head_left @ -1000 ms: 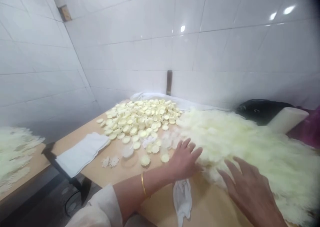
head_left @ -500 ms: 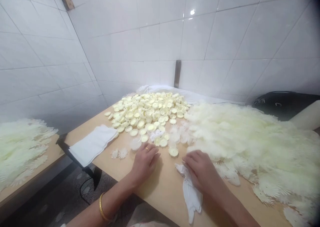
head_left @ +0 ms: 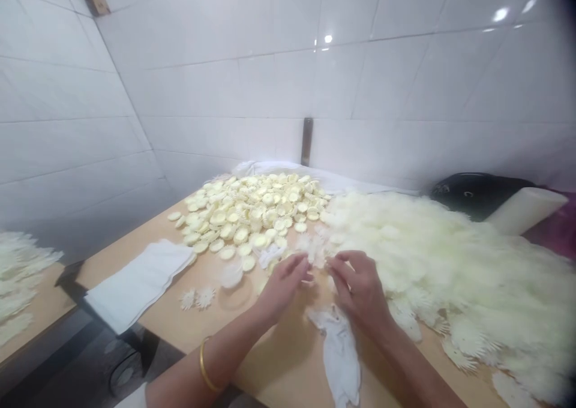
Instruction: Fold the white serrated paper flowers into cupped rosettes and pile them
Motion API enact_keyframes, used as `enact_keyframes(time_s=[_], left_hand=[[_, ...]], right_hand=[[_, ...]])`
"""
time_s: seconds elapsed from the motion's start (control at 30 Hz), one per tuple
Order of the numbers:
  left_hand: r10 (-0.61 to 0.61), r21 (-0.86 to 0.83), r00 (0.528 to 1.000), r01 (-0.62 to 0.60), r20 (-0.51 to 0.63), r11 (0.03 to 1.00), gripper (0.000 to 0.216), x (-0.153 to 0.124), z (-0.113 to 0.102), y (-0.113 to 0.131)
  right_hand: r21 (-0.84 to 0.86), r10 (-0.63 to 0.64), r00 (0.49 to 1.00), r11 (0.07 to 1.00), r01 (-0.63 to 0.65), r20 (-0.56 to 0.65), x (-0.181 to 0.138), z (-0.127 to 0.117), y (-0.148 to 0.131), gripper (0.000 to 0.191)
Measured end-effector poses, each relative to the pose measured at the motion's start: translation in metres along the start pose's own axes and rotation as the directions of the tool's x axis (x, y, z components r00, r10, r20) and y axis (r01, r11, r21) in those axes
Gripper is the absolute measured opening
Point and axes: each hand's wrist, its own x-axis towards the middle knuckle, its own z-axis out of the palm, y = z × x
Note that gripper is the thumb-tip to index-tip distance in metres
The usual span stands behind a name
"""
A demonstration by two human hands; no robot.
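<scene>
My left hand [head_left: 284,287] and my right hand [head_left: 359,288] meet over the wooden table [head_left: 288,360], fingertips close together beside a few pale translucent flower-shaped pieces [head_left: 315,249]. Both hands have curled fingers; what they pinch is too small and blurred to name. A heap of round cream flower discs [head_left: 249,213] lies behind my left hand. A large pile of white feathery flower pieces [head_left: 432,258] spreads to the right of my right hand. A crumpled white cloth [head_left: 339,351] lies under my right wrist.
A folded white cloth [head_left: 135,282] hangs over the table's left edge, with two small flower pieces [head_left: 197,298] beside it. A second table with more white pieces [head_left: 18,276] stands at far left. A black bag [head_left: 477,193] and a white roll [head_left: 526,209] sit at the back right against tiled walls.
Both hands have moved forward and together, from resting flat near the table's front and on the white cloth to meeting at the loose flower pieces.
</scene>
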Motion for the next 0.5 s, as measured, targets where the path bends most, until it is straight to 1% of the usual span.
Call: enact_keyframes(time_s=[0.03, 0.07, 0.1, 0.13, 0.2, 0.27, 0.37, 0.4, 0.47, 0.5], left_hand=[[-0.092, -0.191, 0.991, 0.109, 0.094, 0.975, 0.037, 0.008, 0.013, 0.005], [-0.145, -0.325, 0.971, 0.201, 0.188, 0.924, 0.040, 0.016, 0.025, 0.009], [-0.175, -0.403, 0.950, 0.271, 0.260, 0.874, 0.040, 0.023, 0.038, 0.011], [-0.192, -0.440, 0.933, 0.316, 0.303, 0.841, 0.039, 0.029, 0.050, 0.012], [-0.218, -0.447, 0.918, 0.356, 0.332, 0.821, 0.035, 0.040, 0.071, 0.011], [-0.236, -0.434, 0.908, 0.377, 0.345, 0.818, 0.033, 0.047, 0.087, 0.006], [-0.250, -0.407, 0.895, 0.398, 0.371, 0.822, 0.037, 0.052, 0.102, 0.000], [-0.247, -0.387, 0.898, 0.388, 0.364, 0.836, 0.038, 0.053, 0.105, 0.000], [-0.222, -0.326, 0.915, 0.335, 0.338, 0.884, 0.039, 0.056, 0.110, 0.001], [-0.198, -0.287, 0.924, 0.297, 0.327, 0.911, 0.036, 0.057, 0.112, 0.003]], right_hand=[[-0.017, 0.017, 1.000, 1.000, -0.017, -0.020, 0.000, -0.006, 0.003, 0.020], [-0.024, 0.034, 0.999, 0.999, -0.034, -0.023, -0.002, -0.011, 0.007, 0.021], [-0.013, 0.054, 0.998, 0.998, -0.054, -0.013, -0.004, -0.015, 0.010, 0.021], [0.018, 0.084, 0.996, 0.996, -0.084, -0.002, -0.007, -0.019, 0.013, 0.021], [0.132, 0.185, 0.983, 0.974, -0.184, -0.002, -0.015, -0.026, 0.021, 0.019], [0.259, 0.329, 0.944, 0.914, -0.314, -0.016, -0.022, -0.033, 0.028, 0.016], [0.355, 0.539, 0.840, 0.798, -0.487, -0.059, -0.027, -0.044, 0.039, 0.015], [0.372, 0.593, 0.802, 0.762, -0.531, -0.071, -0.027, -0.047, 0.042, 0.016], [0.413, 0.662, 0.746, 0.702, -0.580, -0.077, -0.022, -0.051, 0.047, 0.018], [0.436, 0.678, 0.732, 0.680, -0.589, -0.069, -0.018, -0.052, 0.049, 0.019]])
